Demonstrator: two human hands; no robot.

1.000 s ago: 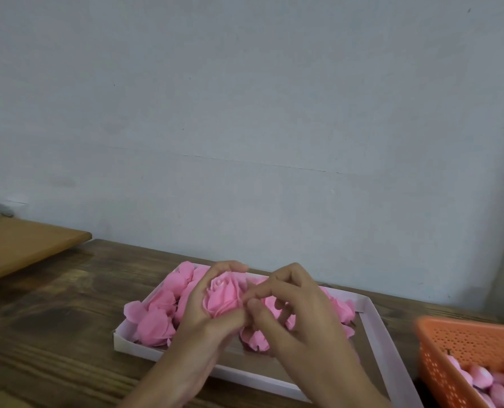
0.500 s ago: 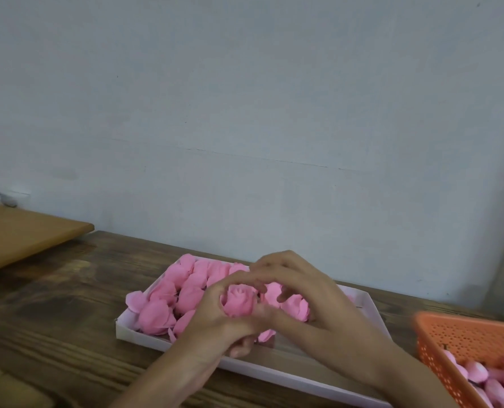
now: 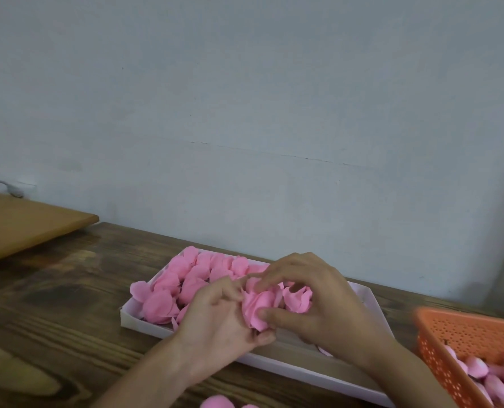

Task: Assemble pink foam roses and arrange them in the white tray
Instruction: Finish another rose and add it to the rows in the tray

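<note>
Pale wooden board (image 3: 24,222) sits at the left edge, by the dark worktop (image 3: 53,319). Right of it, the white tray (image 3: 133,318) holds finished roses (image 3: 168,290) heaped in its left end. Over the tray's middle, the left hand (image 3: 218,316) cradles a pink foam rose (image 3: 258,307), fingers (image 3: 230,291) curled against its left side, thumb beneath. The right hand (image 3: 318,304) pinches the same rose between thumb and forefinger. At the right edge, an orange basket (image 3: 465,334) holds pink buds (image 3: 495,378).

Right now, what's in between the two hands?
A pink foam rose sits between the left hand and the right hand. Both hands pinch it, above the white tray. The head view shows this.
</note>
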